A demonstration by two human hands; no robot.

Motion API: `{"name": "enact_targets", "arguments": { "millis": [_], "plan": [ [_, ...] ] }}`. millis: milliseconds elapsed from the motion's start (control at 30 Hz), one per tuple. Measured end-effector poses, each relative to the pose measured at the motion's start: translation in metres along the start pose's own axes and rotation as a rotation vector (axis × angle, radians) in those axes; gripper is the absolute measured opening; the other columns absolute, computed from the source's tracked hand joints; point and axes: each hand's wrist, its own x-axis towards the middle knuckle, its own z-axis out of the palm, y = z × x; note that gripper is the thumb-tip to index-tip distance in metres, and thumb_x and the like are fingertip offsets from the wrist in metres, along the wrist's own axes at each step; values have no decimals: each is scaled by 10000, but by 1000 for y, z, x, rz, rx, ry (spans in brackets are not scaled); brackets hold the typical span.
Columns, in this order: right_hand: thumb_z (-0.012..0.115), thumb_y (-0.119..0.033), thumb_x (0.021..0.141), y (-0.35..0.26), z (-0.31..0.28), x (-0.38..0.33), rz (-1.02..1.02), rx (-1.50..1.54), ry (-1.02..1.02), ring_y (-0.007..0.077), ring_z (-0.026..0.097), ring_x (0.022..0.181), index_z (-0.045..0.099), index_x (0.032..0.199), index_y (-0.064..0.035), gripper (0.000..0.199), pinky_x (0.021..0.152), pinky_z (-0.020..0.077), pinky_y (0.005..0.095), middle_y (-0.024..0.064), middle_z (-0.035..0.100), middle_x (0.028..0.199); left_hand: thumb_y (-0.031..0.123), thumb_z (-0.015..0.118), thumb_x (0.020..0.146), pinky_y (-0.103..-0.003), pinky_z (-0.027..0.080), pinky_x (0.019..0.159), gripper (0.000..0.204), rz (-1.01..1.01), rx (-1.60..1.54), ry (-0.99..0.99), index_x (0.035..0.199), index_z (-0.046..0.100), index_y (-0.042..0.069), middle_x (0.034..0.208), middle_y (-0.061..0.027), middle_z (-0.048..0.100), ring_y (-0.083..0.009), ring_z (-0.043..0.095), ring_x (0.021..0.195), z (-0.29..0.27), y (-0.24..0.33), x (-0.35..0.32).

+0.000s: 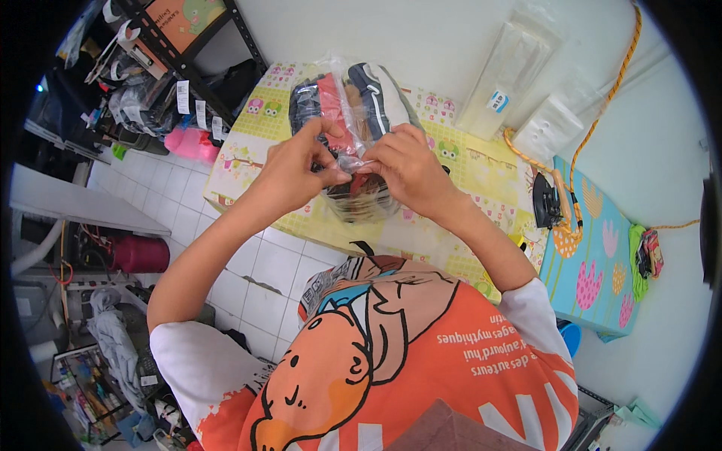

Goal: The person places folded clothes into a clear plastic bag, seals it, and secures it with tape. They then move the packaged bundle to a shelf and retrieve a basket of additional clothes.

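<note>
A clear plastic bag [347, 214] lies on the table right in front of me, packed with dark navy, red, white and brown items that look like folded cloth. Over its middle, my left hand [304, 161] has thumb and fingers curled in on the plastic. From the other side my right hand [410, 169] pinches a gathered, crumpled part of the same bag, close to the left fingertips. The fingers hide part of the gathered plastic and what lies under it.
A patterned yellow cloth covers the table [489, 195]. To the right, an iron [547, 201] with an orange cord stands by a blue ironing surface [590, 259]. Clear plastic packs [511, 75] lean against the wall. Left stand a black shelf [195, 45] and a dark red cylinder [139, 254].
</note>
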Motion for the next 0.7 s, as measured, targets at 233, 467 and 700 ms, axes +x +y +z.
{"name": "enact_targets", "arguments": {
  "millis": [233,467,700],
  "plan": [
    [706,-125,828,-1,-6,4,160,176,-64,247,580,825,689,859,-44,88,887,390,363,59,622,825,84,767,792,-315,451,837,239,-25,86,169,1004,666,40,809,-41,666,-138,622,836,-16,-6,-5],
    [718,-127,833,2,-10,9,248,212,-157,231,616,795,720,889,-36,106,853,427,345,77,669,827,171,794,772,-348,441,828,210,440,414,331,943,733,65,914,-75,687,-233,602,888,27,-10,-10],
    [748,-128,846,26,-23,-1,734,606,-128,127,640,737,738,937,-1,157,657,490,285,79,722,817,171,745,858,-283,418,682,192,48,-130,195,893,721,-17,779,-57,672,-123,550,751,34,-25,2]
  ]
}}
